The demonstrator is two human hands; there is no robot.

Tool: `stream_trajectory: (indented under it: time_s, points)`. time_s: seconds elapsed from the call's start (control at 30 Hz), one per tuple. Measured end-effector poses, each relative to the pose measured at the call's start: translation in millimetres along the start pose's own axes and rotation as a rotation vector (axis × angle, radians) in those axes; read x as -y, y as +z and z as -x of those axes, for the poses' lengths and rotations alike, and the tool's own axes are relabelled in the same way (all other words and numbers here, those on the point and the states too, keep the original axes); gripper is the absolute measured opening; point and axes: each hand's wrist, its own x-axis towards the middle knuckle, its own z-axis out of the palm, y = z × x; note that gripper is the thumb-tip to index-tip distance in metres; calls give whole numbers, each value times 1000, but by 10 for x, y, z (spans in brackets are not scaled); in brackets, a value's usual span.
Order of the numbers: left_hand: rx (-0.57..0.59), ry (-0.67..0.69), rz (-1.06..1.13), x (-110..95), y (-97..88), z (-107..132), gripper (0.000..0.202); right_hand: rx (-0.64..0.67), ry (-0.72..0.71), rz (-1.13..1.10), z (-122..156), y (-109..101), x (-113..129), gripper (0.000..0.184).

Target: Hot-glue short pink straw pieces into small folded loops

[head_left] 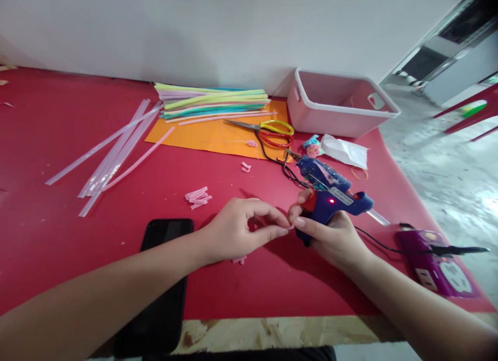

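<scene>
My right hand (336,236) is wrapped round a blue glue gun (330,203), whose red light is lit and whose nozzle points up and left. A clear glue stick (378,217) sticks out of its back end. My left hand (249,227) pinches a tiny pink piece of pipe cleaner (290,227) between thumb and fingertips, and the right fingertips meet it there. Short cut pink pieces (198,196) lie in a small pile left of my left hand. Two bent pink pieces (245,167) rest farther back. A few more pieces (240,260) are partly hidden below my left hand.
A black phone (167,288) lies under my left forearm. Behind are glue sticks (116,148), a pipe-cleaner bundle (213,101) on an orange sheet (187,138), scissors (268,130) and a pink bin (338,114). A black cord runs to a purple power box (436,262) at right.
</scene>
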Motion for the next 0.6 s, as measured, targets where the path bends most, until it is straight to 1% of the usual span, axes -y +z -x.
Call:
stream_trajectory:
  time_s: [0.1, 0.17, 0.27, 0.37, 0.43, 0.5, 0.6]
  points:
    - [30, -60, 39, -24, -6, 5, 17, 12, 9, -1, 0, 1, 6, 42]
    - [42, -82, 64, -47, -9, 5, 15, 13, 19, 3, 1, -3, 7, 42]
    - [42, -95, 72, -49, -11, 6, 12, 11, 23, -3, 3, -3, 9, 42]
    - [59, -114, 60, -5, -12, 5, 19, 10, 19, -8, 8, 3, 13, 43]
    - [46, -98, 36, 13, -11, 2, 20, 8, 23, 0, 11, 6, 15, 44]
    - [31, -81, 36, 0, -10, -2, 17, 1, 22, 10, 13, 4, 16, 44]
    - [38, -104, 81, -63, -11, -3, 13, -8, 14, 28, 11, 0, 12, 44]
